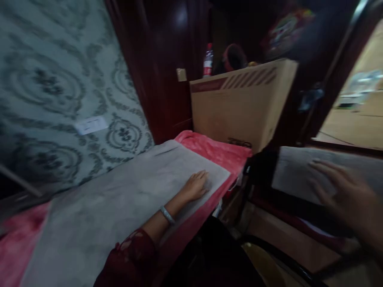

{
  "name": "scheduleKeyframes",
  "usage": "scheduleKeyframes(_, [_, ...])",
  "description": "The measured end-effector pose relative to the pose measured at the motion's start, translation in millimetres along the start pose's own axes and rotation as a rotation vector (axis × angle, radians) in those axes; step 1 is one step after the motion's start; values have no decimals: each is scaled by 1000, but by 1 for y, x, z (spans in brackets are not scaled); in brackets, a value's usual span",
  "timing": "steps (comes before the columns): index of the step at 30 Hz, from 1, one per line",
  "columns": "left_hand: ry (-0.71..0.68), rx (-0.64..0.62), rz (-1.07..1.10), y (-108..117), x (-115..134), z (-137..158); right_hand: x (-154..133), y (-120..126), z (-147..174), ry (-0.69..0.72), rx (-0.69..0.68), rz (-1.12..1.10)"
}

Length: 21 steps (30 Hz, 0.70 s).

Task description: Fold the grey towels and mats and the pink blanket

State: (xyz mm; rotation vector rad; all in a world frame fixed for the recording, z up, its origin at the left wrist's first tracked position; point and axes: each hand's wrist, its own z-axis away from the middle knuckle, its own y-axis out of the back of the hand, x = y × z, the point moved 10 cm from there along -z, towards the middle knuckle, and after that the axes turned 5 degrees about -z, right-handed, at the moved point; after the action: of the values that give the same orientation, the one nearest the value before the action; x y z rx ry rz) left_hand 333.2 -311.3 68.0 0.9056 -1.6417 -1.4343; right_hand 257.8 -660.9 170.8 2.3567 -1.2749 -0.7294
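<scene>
A large grey cloth (pixel 119 195) lies spread over a pink plush cloth (pixel 206 145), which shows along its edges. Palm down, my left hand (pixel 196 185) rests on the grey cloth near its far right corner, fingers laid out on the fabric. At the right, my right hand (pixel 344 191) is blurred, with fingers stretched and thumb apart, holding nothing. It is over or just in front of a second grey cloth (pixel 293 167) lying on a dark surface; whether it touches the cloth I cannot tell.
Behind the pink cloth stands a large cardboard box (pixel 233 105), with a red-capped bottle (pixel 208 59) behind it. Patterned wallpaper (pixel 60 79) borders the left side. Below on the right is a curved black metal bar (pixel 278 255).
</scene>
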Motion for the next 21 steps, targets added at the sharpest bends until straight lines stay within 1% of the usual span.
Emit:
scheduleKeyframes(2, [146, -3, -6, -4, -38, 40, -48, -61, 9, 94, -136, -174])
scheduleKeyframes(5, [329, -20, -24, -5, -85, 104, -126, -160, 30, 293, -408, -396])
scheduleKeyframes(6, [389, -34, -30, -5, -98, 126, -152, -188, 37, 360, -485, -445])
scheduleKeyframes(8, [511, -56, -37, -3, -123, 170, -202, -234, 46, 489, -588, -511])
scheduleKeyframes(11, [700, -53, -57, 2, -155, 236, -274, -284, 46, 635, -663, -556])
scheduleKeyframes(13, [812, -42, -84, 2, -172, 275, -316, -311, 39, 687, -688, -563])
scheduleKeyframes(15, [895, -21, -114, -1, -183, 307, -350, -339, 36, 711, -707, -550])
scheduleKeyframes(16, [919, -5, -124, -3, -186, 318, -362, -352, 37, 714, -716, -534])
scheduleKeyframes(18, [936, 38, -133, -8, -188, 332, -377, -377, 47, 718, -744, -495])
scheduleKeyframes(21, [933, 86, -141, -15, -188, 338, -378, -405, 74, 724, -800, -450])
